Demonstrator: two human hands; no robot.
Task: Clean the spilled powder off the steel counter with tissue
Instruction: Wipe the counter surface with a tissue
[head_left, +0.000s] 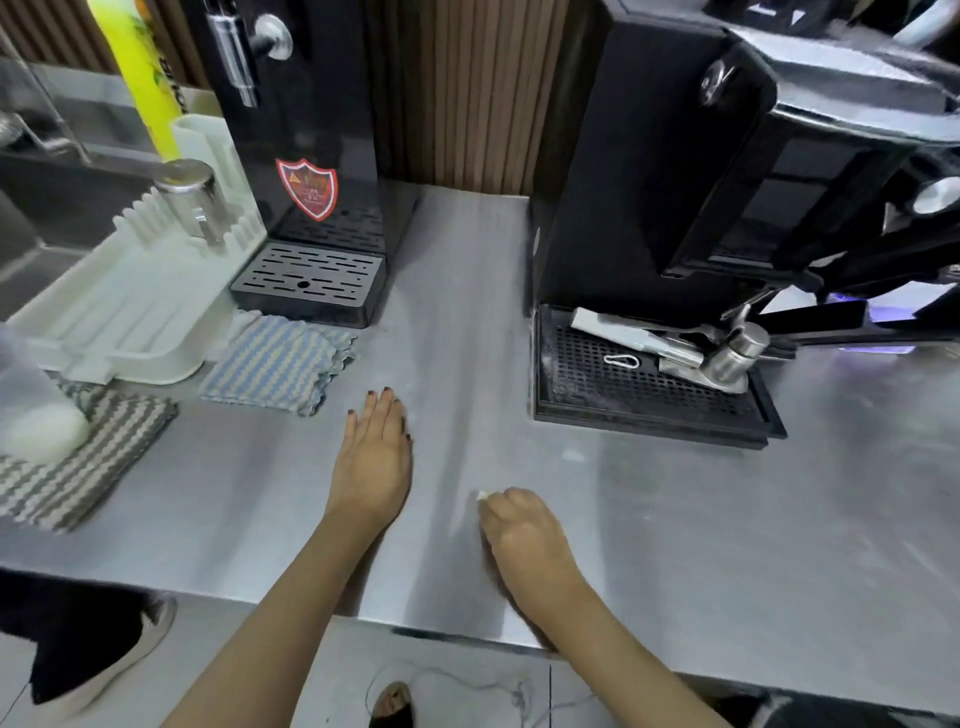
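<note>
Two hands work the near middle of the steel counter (675, 519). The fingers of your right hand (519, 530) are curled tight round a wad of white tissue (482, 495), and only a small corner of it shows at the far-left edge of your knuckles; the fist is down on the steel close to the near edge. Your left hand (376, 457) lies palm down just to the left and a little farther in, its fingers straight and close together, holding nothing. Between the two hands a pale, dusty streak (467, 364) runs from far to near across the metal, and whether it is powder or glare you cannot tell from this view. A small whitish spot (573, 456) sits beyond your right hand. Left of your left hand a blue striped cloth (280, 364) lies folded, and a grey striped cloth (78, 467) lies farther left, under a translucent container (31, 415). Behind them stands a white drain rack (140, 301) with a steel cup (189, 195) in it, next to a black dispenser (306, 130) with a red shield sticker (306, 187) and a slotted drip tray (311, 280). To the far right, a black machine (649, 156) stands over a perforated black tray (649, 395) holding steel tools (727, 358).
</note>
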